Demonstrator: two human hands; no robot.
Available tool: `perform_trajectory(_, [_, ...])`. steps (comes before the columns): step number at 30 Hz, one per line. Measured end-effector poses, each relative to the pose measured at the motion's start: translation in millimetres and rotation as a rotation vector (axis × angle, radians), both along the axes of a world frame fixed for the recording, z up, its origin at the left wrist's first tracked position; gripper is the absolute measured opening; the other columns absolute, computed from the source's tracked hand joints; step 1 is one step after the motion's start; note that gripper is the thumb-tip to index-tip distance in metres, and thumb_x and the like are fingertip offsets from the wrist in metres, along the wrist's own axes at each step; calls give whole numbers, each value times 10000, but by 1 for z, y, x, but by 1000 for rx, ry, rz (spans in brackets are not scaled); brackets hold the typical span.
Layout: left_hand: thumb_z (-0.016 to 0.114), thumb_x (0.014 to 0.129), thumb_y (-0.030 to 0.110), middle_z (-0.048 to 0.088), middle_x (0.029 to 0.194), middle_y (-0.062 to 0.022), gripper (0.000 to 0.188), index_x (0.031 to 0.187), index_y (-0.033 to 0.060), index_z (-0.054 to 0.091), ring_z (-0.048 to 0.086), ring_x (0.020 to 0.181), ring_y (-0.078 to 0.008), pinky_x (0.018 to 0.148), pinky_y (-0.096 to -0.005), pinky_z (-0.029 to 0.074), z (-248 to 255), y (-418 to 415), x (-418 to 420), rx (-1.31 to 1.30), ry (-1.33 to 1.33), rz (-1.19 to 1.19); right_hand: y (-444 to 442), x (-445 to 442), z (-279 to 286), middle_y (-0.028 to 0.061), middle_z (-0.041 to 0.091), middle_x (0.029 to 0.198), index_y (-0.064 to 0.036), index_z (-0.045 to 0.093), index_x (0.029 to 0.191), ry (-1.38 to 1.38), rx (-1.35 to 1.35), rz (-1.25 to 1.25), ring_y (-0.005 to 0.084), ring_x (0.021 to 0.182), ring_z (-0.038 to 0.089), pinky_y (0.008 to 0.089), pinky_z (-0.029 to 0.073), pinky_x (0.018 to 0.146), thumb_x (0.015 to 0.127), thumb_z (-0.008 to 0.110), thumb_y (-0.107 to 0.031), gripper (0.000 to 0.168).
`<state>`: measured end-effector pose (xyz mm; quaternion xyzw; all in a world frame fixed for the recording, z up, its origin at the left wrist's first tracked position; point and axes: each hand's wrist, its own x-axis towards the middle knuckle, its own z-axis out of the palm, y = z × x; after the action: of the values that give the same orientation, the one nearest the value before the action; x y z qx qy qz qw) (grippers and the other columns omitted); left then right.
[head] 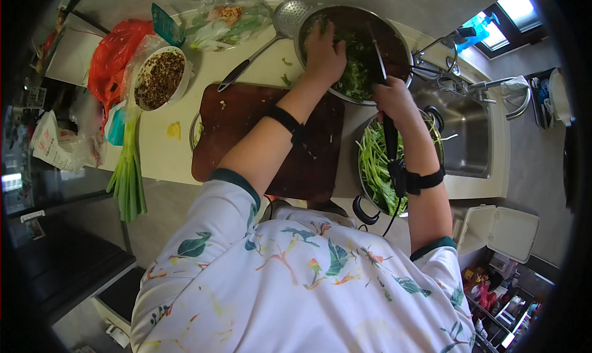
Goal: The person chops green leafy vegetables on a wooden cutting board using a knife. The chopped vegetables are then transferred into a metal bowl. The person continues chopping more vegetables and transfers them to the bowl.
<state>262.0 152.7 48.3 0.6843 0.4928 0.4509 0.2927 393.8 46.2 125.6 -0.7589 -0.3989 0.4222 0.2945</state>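
Note:
My left hand [325, 52] is over the left side of a large steel bowl [303, 24], fingers spread, with nothing seen in it. Chopped leafy greens [354, 66] lie in the bowl. A kitchen knife [380, 59] is gripped in my right hand [394, 98]; its blade points up and away across the bowl, and its black handle sticks out below my fist. Under my right forearm stands a pot [362, 186] heaped with long green stems and leaves [377, 151]. A dark brown cutting board [259, 135] with small scraps on it lies beneath my left forearm.
Left of the bowl lies a slotted skimmer [261, 52], with bagged vegetables [231, 26] behind. Further left are a white bowl of brown crumbly food [159, 80], a red plastic bag [113, 57] and scallions [128, 177] overhanging the counter edge. A steel sink [467, 135] is at right.

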Motion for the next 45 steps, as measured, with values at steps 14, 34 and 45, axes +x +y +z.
perform_trajectory(14, [382,986,354,306,1503,-156,521,1442,103,356,224,1393,-413,1087,-558,221,18,5,25,606,351,-423,-61,27,45,-61,375,625,-108,491,887,783,19,-108,35,467,357,230,350,414,909,549,-92,64])
perform_trajectory(34, [699,822,267,466,1383,-124,564,1353,264,510,432,1257,-354,1041,-535,303,-19,40,-10,53,516,-438,-197,21,72,-79,373,587,-85,511,867,323,342,-455,14,437,323,198,322,376,917,601,-164,129])
perform_trajectory(45, [718,781,425,362,1457,-169,576,1291,201,571,275,1350,-399,1109,-510,244,52,-22,5,560,438,-557,-306,-14,60,-82,380,582,-94,518,867,177,312,-703,3,432,314,194,328,378,912,617,-198,151])
